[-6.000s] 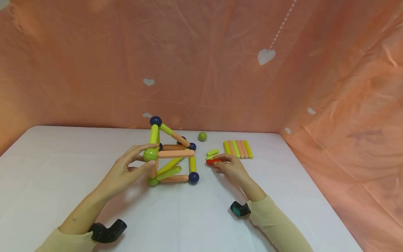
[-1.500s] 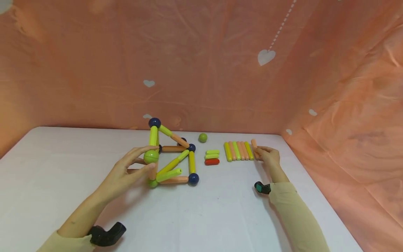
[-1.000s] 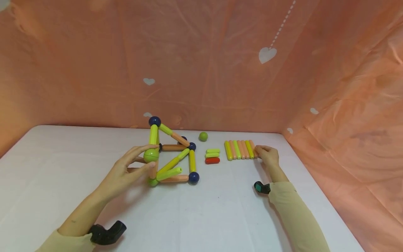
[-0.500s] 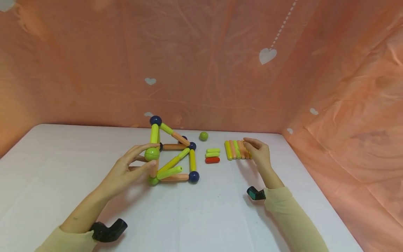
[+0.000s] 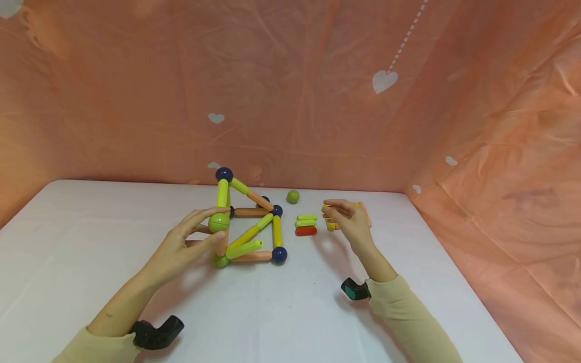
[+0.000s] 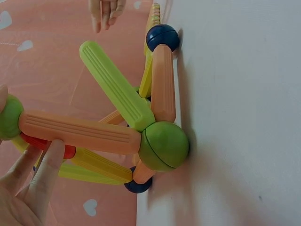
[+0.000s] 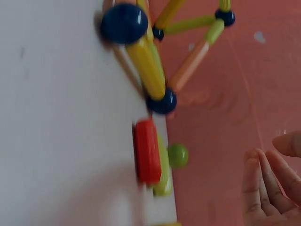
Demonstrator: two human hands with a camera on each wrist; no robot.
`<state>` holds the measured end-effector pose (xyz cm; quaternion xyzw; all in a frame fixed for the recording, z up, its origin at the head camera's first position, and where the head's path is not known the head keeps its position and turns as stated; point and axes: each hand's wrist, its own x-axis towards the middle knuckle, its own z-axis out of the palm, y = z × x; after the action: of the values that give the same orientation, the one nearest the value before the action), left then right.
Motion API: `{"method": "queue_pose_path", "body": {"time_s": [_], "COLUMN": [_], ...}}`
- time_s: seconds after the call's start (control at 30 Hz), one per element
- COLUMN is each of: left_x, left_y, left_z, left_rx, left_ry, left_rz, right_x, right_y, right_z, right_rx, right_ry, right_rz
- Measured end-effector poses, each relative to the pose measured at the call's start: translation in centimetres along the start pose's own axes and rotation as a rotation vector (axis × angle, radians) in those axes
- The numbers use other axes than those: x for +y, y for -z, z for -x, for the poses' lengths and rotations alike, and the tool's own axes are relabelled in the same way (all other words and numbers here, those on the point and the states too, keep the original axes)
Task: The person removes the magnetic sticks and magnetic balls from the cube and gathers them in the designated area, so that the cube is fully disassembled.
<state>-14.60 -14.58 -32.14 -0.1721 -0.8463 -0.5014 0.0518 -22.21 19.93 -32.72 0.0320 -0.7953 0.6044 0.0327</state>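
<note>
Left of the frame's centre, pinching a green corner ball (image 5: 219, 222) of the stick-and-ball structure (image 5: 247, 235) between thumb and fingers of the left hand (image 5: 181, 247). Near centre, on the white table (image 5: 290, 312), 1 loose green ball (image 5: 293, 196), then 2 short lime sticks (image 5: 306, 223) beside 1 short red stick (image 5: 306, 231). Right of centre, with the right hand (image 5: 354, 224) over a partly hidden row of sticks (image 5: 366, 217), showing a narrow, bare gap between thumb and fingers.

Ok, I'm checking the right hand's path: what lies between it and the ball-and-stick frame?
A short red stick and two short lime sticks lie between the right hand and the frame, as the head view shows.
</note>
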Motion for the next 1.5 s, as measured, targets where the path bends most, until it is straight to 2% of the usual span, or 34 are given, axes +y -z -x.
{"method": "queue_pose_path", "body": {"time_s": [0.13, 0.37, 0.5, 0.7, 0.9, 1.2, 1.37, 1.5], "left_x": [0.0, -0.1, -0.1, 0.1, 0.2, 0.7, 0.7, 0.6], "left_y": [-0.1, -0.1, -0.2, -0.2, -0.3, -0.4, -0.3, -0.2], "left_z": [0.0, -0.1, -0.1, -0.1, -0.1, 0.0, 0.1, 0.1], "left_rx": [0.003, 0.01, 0.011, 0.006, 0.003, 0.0, -0.004, -0.006], "left_ry": [-0.005, -0.014, -0.011, -0.008, -0.004, 0.012, 0.019, 0.016], "left_rz": [-0.001, -0.007, -0.007, 0.001, 0.018, 0.04, 0.038, 0.027], "right_x": [-0.7, -1.7, -2.0, -2.3, -2.3, -2.1, -2.4, -2.8], "right_y": [-1.2, -3.1, -3.8, -4.8, -5.9, -7.6, -8.7, -9.7], "right_z": [0.6, 1.3, 1.6, 2.1, 2.5, 3.0, 3.0, 2.8], "right_rx": [-0.067, -0.131, -0.168, -0.206, -0.256, -0.423, -0.528, -0.612], "right_ry": [0.044, 0.009, 0.042, 0.034, 0.065, 0.065, 0.051, 0.094], "right_rz": [-0.008, 0.024, 0.012, -0.045, -0.052, -0.042, 0.039, 0.13]}}
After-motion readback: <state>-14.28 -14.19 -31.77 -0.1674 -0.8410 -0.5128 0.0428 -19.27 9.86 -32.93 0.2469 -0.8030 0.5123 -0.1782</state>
